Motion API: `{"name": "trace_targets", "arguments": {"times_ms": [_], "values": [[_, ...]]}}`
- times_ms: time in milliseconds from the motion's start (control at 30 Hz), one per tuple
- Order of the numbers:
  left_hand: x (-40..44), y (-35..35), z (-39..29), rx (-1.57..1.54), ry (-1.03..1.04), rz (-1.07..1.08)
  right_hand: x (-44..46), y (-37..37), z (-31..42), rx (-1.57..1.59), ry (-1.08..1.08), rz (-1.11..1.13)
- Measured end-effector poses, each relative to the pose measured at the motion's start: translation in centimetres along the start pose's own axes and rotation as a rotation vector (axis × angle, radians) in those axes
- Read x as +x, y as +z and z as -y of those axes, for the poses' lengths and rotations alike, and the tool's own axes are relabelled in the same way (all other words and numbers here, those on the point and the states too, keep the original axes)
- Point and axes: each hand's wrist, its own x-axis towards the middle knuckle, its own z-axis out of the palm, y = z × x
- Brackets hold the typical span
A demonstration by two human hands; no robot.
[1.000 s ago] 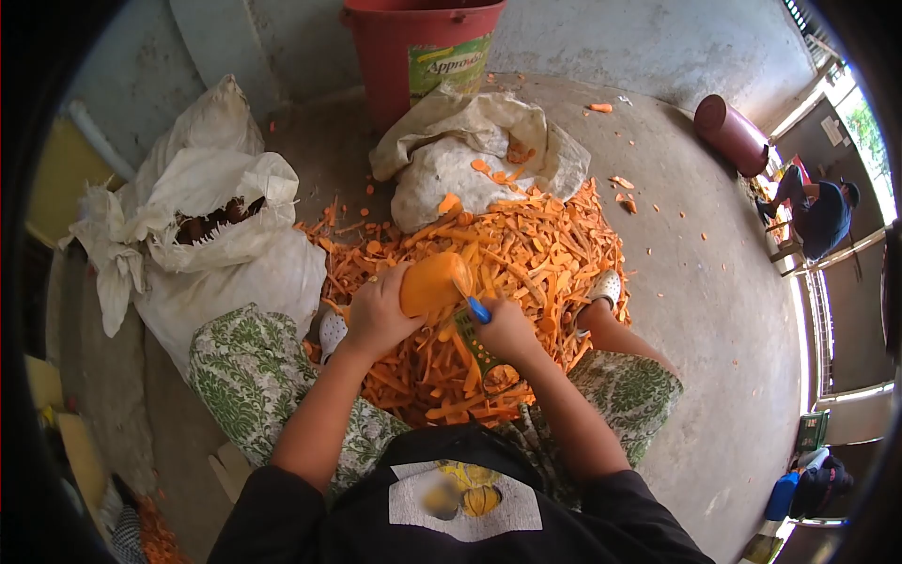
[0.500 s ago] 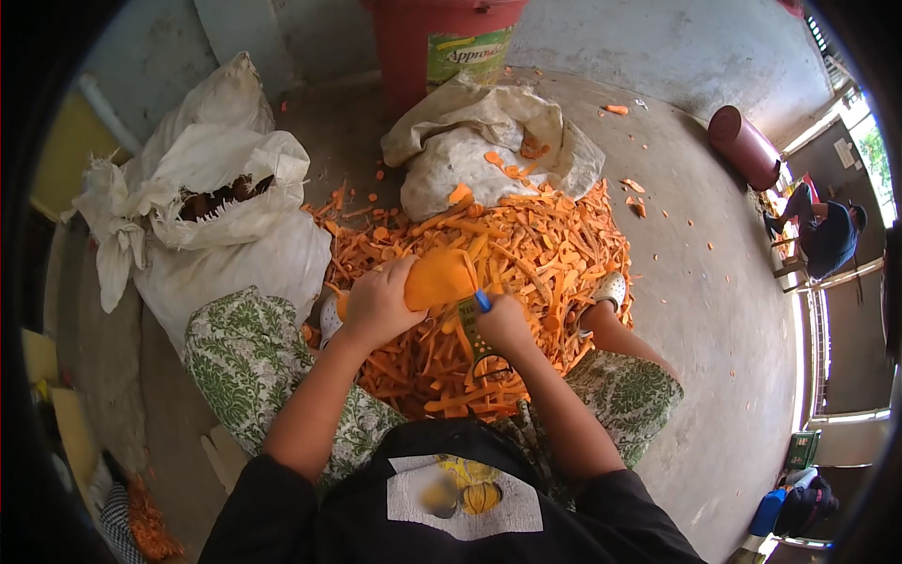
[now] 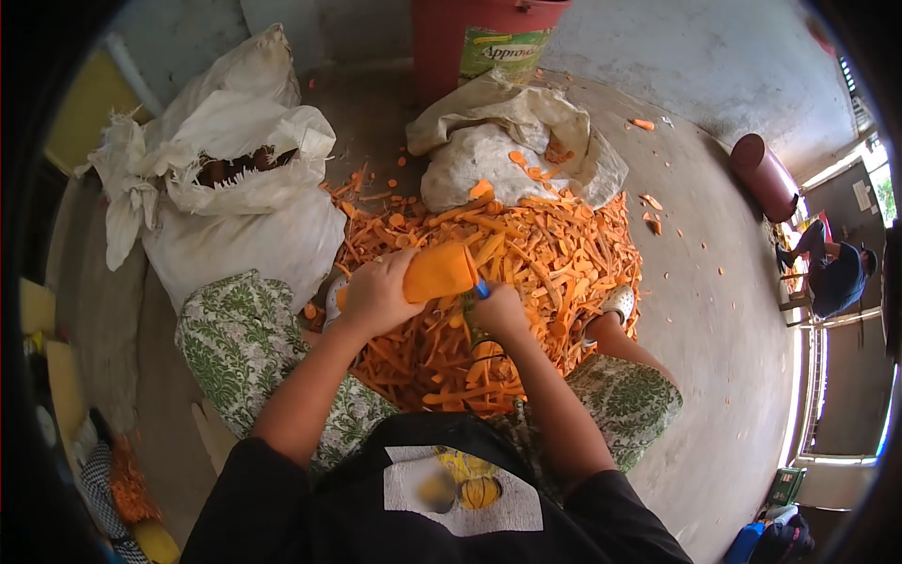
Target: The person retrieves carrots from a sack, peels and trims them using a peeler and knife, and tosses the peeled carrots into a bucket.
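Note:
My left hand [image 3: 378, 295] is wrapped round a thick orange carrot [image 3: 438, 273] with flat, trimmed faces, held above the pile. Close to its right end, my right hand [image 3: 503, 313] is closed on a blue-handled cutting tool, probably a knife [image 3: 482, 289]. Most of the handle is hidden by the fingers, and the blade is hard to make out against the pile. Beneath both hands a large heap of carrot strips and slices [image 3: 536, 258] spreads between my legs.
A white woven sack [image 3: 244, 240], torn open, stands at the left. Behind the heap lies another crumpled sack [image 3: 470, 174] before a red bin [image 3: 442, 47]. A dark red drum [image 3: 763, 179] lies at the right. Further right, a person [image 3: 836, 282] sits bent over.
The view has shifted, so the sacks and bin appear further right. Both hands still hold the carrot and the knife, and the carrot is turned slightly.

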Motion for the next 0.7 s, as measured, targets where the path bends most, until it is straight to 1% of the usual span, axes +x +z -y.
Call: {"name": "trace_targets", "arguments": {"times_ms": [67, 133, 167, 233, 267, 300, 400, 433, 467, 500, 533, 567, 600, 667, 700], "values": [[-0.2, -0.1, 0.3, 0.030, -0.001, 0.000, 0.7, 0.8, -0.4, -0.072, -0.039, 0.033], [-0.6, -0.3, 0.3, -0.154, -0.158, 0.053, 1.4, 1.3, -0.6, -0.078, -0.037, 0.036], [-0.9, -0.5, -0.1, -0.152, -0.165, 0.048, 1.8, 1.7, -1.0, -0.082, -0.032, 0.035], [-1.7, -1.3, -1.2, -0.591, -0.127, 0.088, 5.6, 3.7, -8.0, -0.083, 0.069, -0.003], [-2.1, -1.6, -1.9, -0.601, -0.061, 0.063, 5.7, 2.3, -8.5, -0.087, 0.185, -0.002], [-2.0, -2.3, -2.7, -0.584, -0.048, 0.097, 5.6, 1.1, -8.1, -0.096, 0.296, 0.003], [-2.1, -3.6, -2.8, -0.574, -0.063, 0.139, 4.4, -0.2, -4.7, -0.125, 0.226, 0.030], [-2.0, -3.8, -2.7, -0.553, -0.101, 0.156, 3.7, -1.1, -4.2, -0.128, 0.223, 0.025], [-2.0, -4.0, -2.6, -0.533, -0.140, 0.174, 2.6, -1.8, -3.9, -0.234, 0.159, 0.064], [-2.0, -4.3, -2.4, -0.534, -0.136, 0.169, 1.6, -2.6, -3.6, -0.338, 0.095, 0.103], [-2.0, -4.7, -2.2, -0.538, -0.192, 0.312, 0.7, -4.0, -3.2, -0.390, 0.077, 0.135], [-1.8, -5.2, -2.1, -0.537, -0.246, 0.455, -0.5, -5.7, -2.2, -0.362, 0.077, 0.109], [-1.2, -6.0, -2.2, -0.530, -0.236, 0.449, -1.7, -7.6, -0.9, -0.334, 0.074, 0.080], [0.5, -7.8, -2.5, -0.252, 0.040, 0.945, -4.3, -11.2, 1.9, -0.147, 0.123, 0.007], [1.6, -8.6, -2.3, -0.237, 0.042, 0.933, -5.2, -12.5, 2.2, -0.068, 0.083, -0.026]]}}
